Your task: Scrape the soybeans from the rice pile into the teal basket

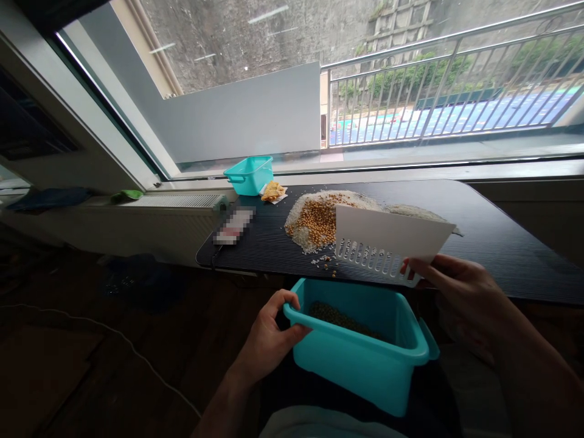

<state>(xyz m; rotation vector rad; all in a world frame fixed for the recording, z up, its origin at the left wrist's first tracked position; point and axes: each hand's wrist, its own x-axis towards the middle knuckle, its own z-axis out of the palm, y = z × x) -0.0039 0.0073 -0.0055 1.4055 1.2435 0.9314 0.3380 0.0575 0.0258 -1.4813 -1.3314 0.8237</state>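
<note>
My left hand (pixel 270 334) is closed on the left rim of a turquoise plastic bin (pixel 353 365), its thumb outside and its fingers over the edge. Small dark green beans (pixel 340 317) lie in the bottom of the bin. Between thumb and fingers, my right hand (pixel 456 280) grips a white slotted plastic panel (pixel 390 234) by its lower right corner. The panel stands tilted above the table's front edge, slots downward. Behind it spreads a heap of yellow-orange beans (pixel 317 220) mixed with white grains (pixel 298 234); the panel hides part of this heap.
On the dark table (pixel 483 225), a paler grain pile (pixel 417 212) lies to the right. A smaller turquoise basket (pixel 250 177) stands at the back left beside a crumpled yellowish item (pixel 274 191). A blurred-out flat object (pixel 234 226) lies at the left. The window and sill (pixel 511 169) border the back.
</note>
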